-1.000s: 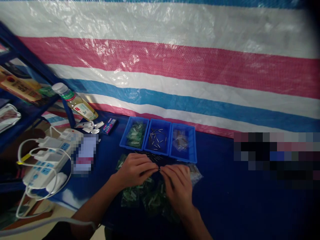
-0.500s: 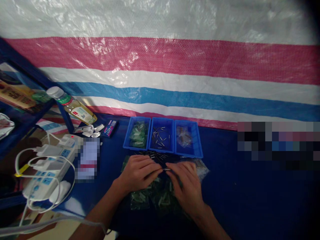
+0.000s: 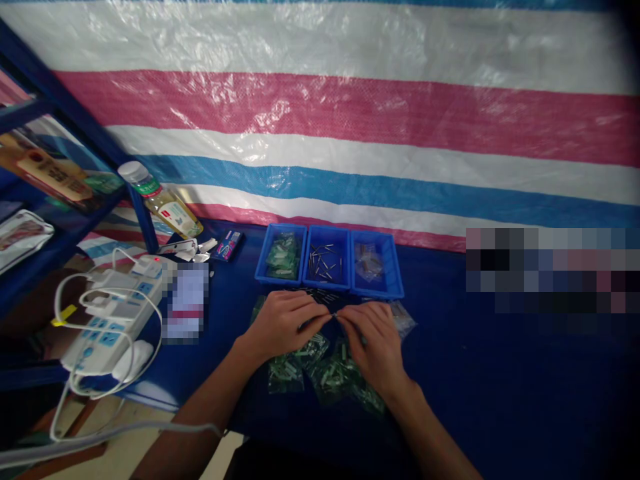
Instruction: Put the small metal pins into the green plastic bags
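Observation:
My left hand (image 3: 293, 323) and my right hand (image 3: 374, 340) meet fingertip to fingertip in front of the blue trays. Both pinch a small metal pin (image 3: 335, 315), of which only a short bit shows between the fingers. Behind the hands, a loose pile of dark thin pins (image 3: 323, 295) lies on the blue table, partly covered by my left hand. Below the hands are several clear greenish bags (image 3: 330, 377) with small pale pieces inside. Beside my right hand lies another clear plastic bag (image 3: 403, 320).
Three joined blue trays stand behind: the left tray (image 3: 259, 267) holds green bags, the middle tray (image 3: 329, 235) loose metal pins, the right tray (image 3: 393, 277) a clear bag. Leftward are a power strip (image 3: 120, 313) with white cables, a bottle (image 3: 167, 207) and a small box (image 3: 230, 245).
My fingertips have come closer together, and less of the pin shows between them. The whole view has shifted, so the trays and hands sit higher in the picture.

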### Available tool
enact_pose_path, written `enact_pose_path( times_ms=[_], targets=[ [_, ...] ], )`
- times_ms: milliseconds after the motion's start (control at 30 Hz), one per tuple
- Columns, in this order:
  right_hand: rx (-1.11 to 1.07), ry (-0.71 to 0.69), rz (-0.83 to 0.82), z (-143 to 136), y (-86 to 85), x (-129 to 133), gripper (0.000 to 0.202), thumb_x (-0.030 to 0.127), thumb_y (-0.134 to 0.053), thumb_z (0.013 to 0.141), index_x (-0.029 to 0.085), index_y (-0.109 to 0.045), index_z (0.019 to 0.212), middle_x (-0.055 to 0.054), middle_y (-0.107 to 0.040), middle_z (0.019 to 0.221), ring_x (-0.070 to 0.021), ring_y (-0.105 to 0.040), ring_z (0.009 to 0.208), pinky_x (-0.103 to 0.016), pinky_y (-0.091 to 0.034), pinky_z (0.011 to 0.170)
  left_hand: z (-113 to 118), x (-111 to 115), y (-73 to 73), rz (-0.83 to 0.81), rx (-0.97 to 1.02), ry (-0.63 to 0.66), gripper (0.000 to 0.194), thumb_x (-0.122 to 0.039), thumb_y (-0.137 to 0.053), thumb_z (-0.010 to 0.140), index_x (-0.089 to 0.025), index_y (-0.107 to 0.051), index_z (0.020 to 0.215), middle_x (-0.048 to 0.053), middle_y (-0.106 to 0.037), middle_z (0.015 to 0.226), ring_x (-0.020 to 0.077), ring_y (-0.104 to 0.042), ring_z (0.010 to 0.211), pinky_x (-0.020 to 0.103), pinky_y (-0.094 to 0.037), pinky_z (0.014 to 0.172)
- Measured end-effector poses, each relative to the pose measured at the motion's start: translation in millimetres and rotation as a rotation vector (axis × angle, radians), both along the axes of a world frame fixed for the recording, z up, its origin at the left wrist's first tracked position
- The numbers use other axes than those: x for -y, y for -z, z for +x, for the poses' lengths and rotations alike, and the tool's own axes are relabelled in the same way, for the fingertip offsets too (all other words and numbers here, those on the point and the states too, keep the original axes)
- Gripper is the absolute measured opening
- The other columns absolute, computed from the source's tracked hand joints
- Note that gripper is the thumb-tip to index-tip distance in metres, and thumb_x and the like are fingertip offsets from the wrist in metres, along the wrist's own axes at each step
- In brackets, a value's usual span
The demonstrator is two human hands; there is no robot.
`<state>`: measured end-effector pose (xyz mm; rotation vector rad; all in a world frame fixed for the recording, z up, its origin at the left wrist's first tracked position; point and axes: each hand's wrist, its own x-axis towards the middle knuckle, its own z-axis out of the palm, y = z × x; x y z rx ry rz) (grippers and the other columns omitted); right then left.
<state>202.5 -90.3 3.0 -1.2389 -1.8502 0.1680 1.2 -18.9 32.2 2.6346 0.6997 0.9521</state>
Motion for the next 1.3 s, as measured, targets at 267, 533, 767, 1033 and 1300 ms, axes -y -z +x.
enact_pose_path(
  times_ms=[267, 533, 767, 1033, 1300],
  targets=[
    [-0.016, -0.004, 0.029, 0.6, 1.2, -3.0, 0.016, 0.012, -0.061, 0.097, 0.023, -0.066, 0.109, -0.006, -0.073, 0.101, -0.022, -0.065, 0.089, -0.042, -0.046, 0.082, 0.8, -1.1, 1.7, -0.027, -0.01, 0.017, 0.008, -0.021, -0.065, 0.095, -0.017, -0.071, 0.098, 0.003, -0.075, 0.085, 0.0131, -0.069, 0.076, 0.026, -0.052, 0.073],
    [-0.03, -0.049, -0.049, -2.5, -4.3, -1.3, 0.012, 0.015, -0.055, 0.101, 0.022, -0.065, 0.104, -0.005, -0.072, 0.094, -0.0215, -0.063, 0.083, -0.043, -0.044, 0.081, 1.1, -1.3, 6.3, 0.009, -0.003, 0.025, 0.008, -0.021, -0.065, 0.095, -0.018, -0.072, 0.097, 0.003, -0.075, 0.084, 0.0129, -0.069, 0.075, 0.026, -0.052, 0.071],
    [-0.041, -0.037, -0.002, -2.5, -2.5, -3.0, 0.018, 0.014, -0.056, 0.1, 0.023, -0.062, 0.115, -0.006, -0.072, 0.101, -0.0217, -0.066, 0.088, -0.042, -0.046, 0.082, 0.9, -1.9, 7.5, 0.003, 0.015, 0.019, 0.007, -0.02, -0.066, 0.094, -0.018, -0.072, 0.097, 0.003, -0.075, 0.083, 0.0137, -0.069, 0.074, 0.027, -0.052, 0.07],
    [-0.048, -0.022, -0.054, -0.5, -7.4, -2.5, 0.011, 0.016, -0.054, 0.102, 0.022, -0.063, 0.102, -0.005, -0.071, 0.097, -0.0209, -0.065, 0.089, -0.041, -0.044, 0.083, 1.5, -2.5, 4.2, -0.021, 0.012, 0.027, 0.009, -0.021, -0.065, 0.094, -0.017, -0.073, 0.098, 0.004, -0.074, 0.082, 0.0134, -0.068, 0.074, 0.025, -0.054, 0.071],
    [-0.076, -0.001, -0.054, 2.5, -2.1, -3.2, 0.015, 0.018, -0.057, 0.1, 0.022, -0.061, 0.114, -0.005, -0.072, 0.097, -0.0223, -0.065, 0.085, -0.041, -0.047, 0.081, 0.7, -2.7, 3.6, -0.022, 0.012, 0.029, 0.009, -0.02, -0.064, 0.095, -0.017, -0.071, 0.1, 0.004, -0.076, 0.085, 0.014, -0.069, 0.075, 0.027, -0.054, 0.07]
  ],
)
